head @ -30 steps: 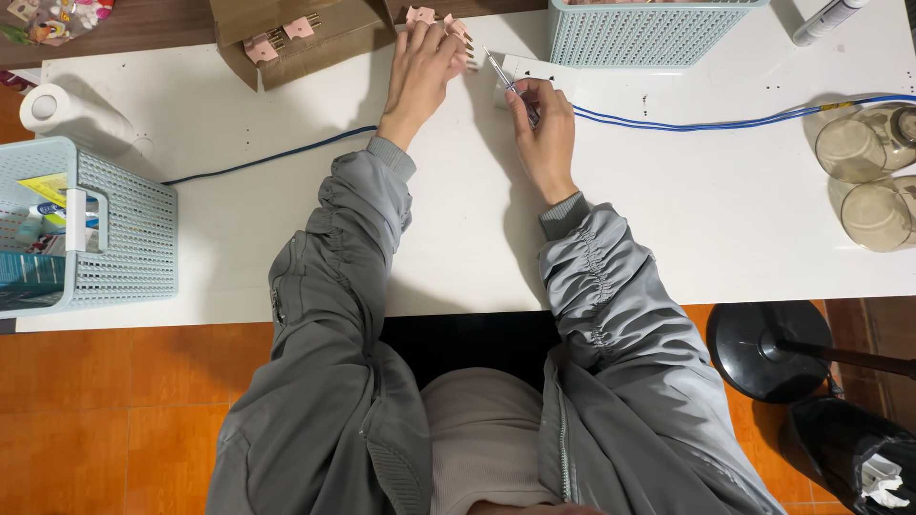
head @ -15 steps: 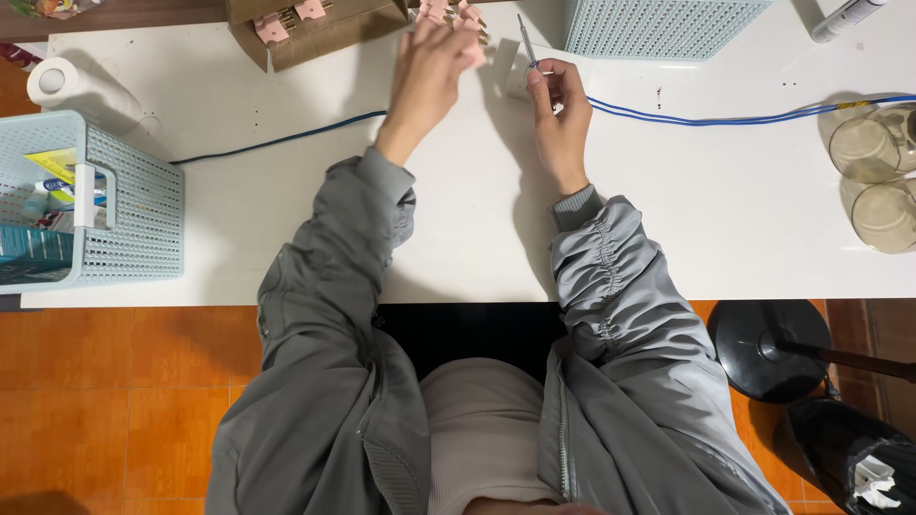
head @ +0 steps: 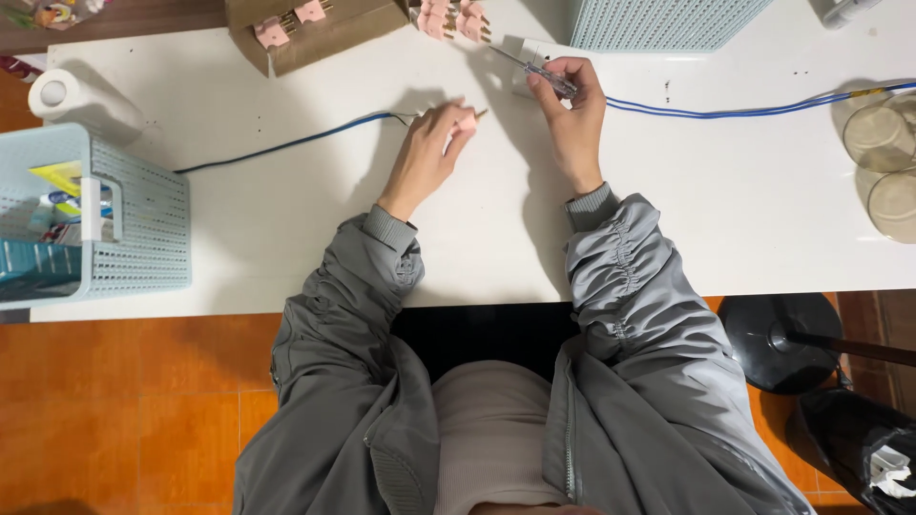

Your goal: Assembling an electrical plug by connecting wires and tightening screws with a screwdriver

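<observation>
Left hand [head: 427, 157]: I saw it had come back from the cardboard box [head: 315, 33] at the far edge, where it was half a second before, and it lay mid-table with its fingers pinched on a small pink plug part [head: 465, 121].
Plug part: it sat in the fingertips, just above the table [head: 286, 238], close to the bare end of the near blue wire [head: 286, 145]; whether they touched I could not tell.
Right hand [head: 571, 119]: it had barely shifted, fingers closed around a thin screwdriver [head: 539, 72] with a clear handle, tip pointing up-left.
Far blue wire [head: 725, 110]: it ran from beside the right hand off to the right edge.
Meaning: I judged a fresh part had been picked from the box and brought to the wire for fitting.
Nearby: more pink parts [head: 448, 19] lay at the far edge beside a pale basket [head: 658, 19].
</observation>
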